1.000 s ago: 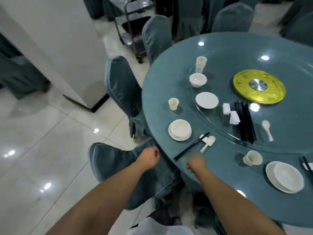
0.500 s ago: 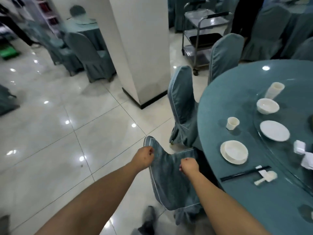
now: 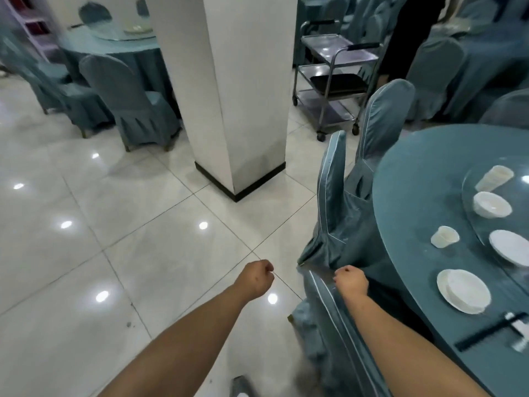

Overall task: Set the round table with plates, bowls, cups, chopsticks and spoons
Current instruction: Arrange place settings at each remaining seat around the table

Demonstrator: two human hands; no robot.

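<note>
While both hands' fingers curl at the chair [image 3: 329,319], the plate [image 3: 463,290] lies well right.

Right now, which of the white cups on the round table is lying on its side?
The tall cup on the glass turntable, beyond the bowl. The small cup stands upright.

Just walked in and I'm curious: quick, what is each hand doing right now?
Left hand: fingers curled into a fist, holding nothing.
Right hand: fingers curled, over the chair back; whether it grips cannot be told.
</note>
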